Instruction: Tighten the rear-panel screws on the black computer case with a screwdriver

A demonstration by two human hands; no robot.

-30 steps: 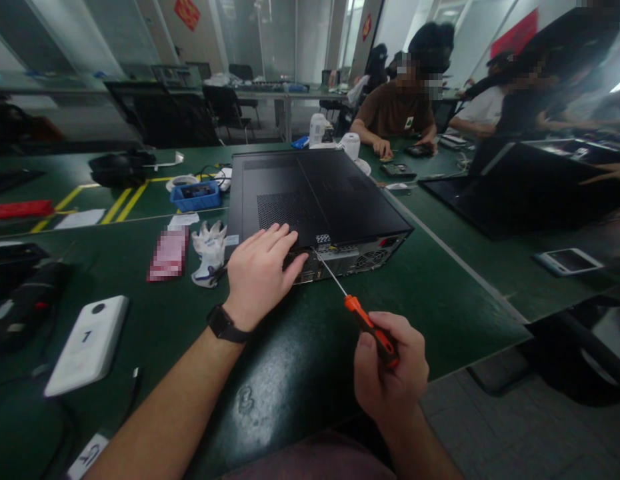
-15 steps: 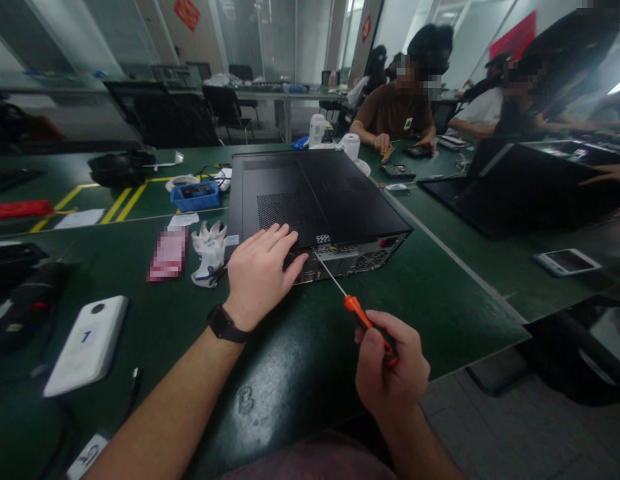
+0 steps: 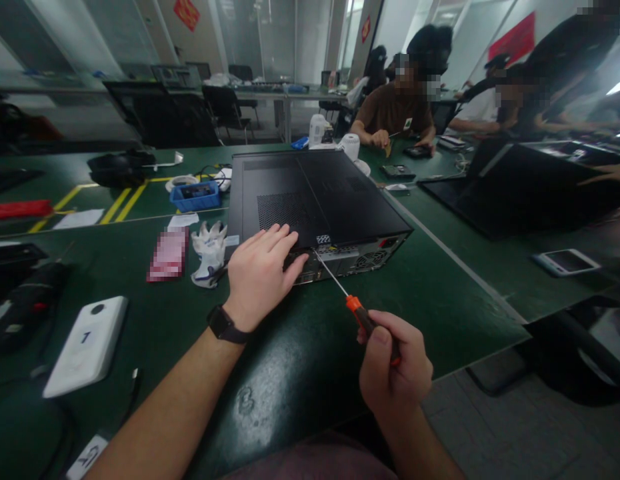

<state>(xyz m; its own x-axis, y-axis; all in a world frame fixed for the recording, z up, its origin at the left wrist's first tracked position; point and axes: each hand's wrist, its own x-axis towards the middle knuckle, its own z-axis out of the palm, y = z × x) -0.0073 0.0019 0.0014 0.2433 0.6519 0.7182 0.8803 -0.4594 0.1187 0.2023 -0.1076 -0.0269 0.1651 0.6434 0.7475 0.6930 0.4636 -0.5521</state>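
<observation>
A black desktop computer case (image 3: pixel 310 193) lies flat on the green table, its rear panel with ports and a fan grille toward me. My left hand (image 3: pixel 263 273) rests open on the case's near left edge, fingers stretched over the top cover and thumb along the rear edge. In my right hand (image 3: pixel 397 367) is a screwdriver (image 3: pixel 363 315) with an orange and black handle, gripped by thumb and fingers. Its thin shaft points up and left, and the tip meets the rear panel just right of my left thumb. The screw under the tip is too small to make out.
Left of the case lie a white glove (image 3: pixel 209 253), a pink packet (image 3: pixel 168 255), a blue bin (image 3: pixel 195 196) and a white power bank (image 3: pixel 87 347). To the right are a phone (image 3: pixel 567 262) and a large black panel (image 3: pixel 510 187). A co-worker (image 3: pixel 395 110) sits across the table.
The screwdriver handle has turned in my right hand, which has shifted slightly right. The tip stays at the same spot on the rear panel, and my left hand has not moved.
</observation>
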